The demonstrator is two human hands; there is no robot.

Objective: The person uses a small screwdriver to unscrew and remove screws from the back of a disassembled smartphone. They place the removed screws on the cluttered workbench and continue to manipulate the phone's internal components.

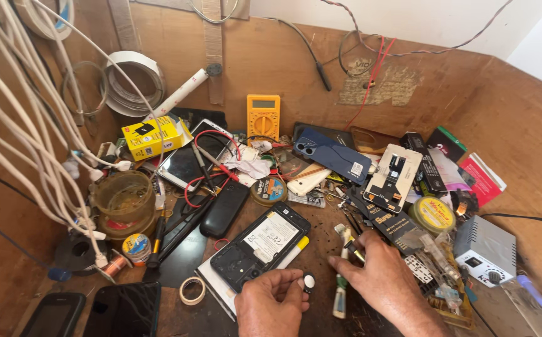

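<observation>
My left hand (269, 301) is at the bottom centre and pinches a small oval black-and-white part (308, 282) between thumb and fingertips. Just above it lies an opened black phone (259, 244), back cover off and its white-labelled battery showing. My right hand (383, 278) rests palm down to the right with its fingers spread on the bench. Its fingertips touch a white-and-green handled tool (342, 281) and a yellow-tipped tool (353, 247). I cannot tell whether that hand grips either tool.
The wooden bench is crowded. A yellow multimeter (263, 117) leans at the back beside a blue phone back cover (331, 155). A brown jar (124, 201) and white cables (46, 156) are at left. Dark phones (121, 310) lie bottom left, a white power unit (486, 249) at right.
</observation>
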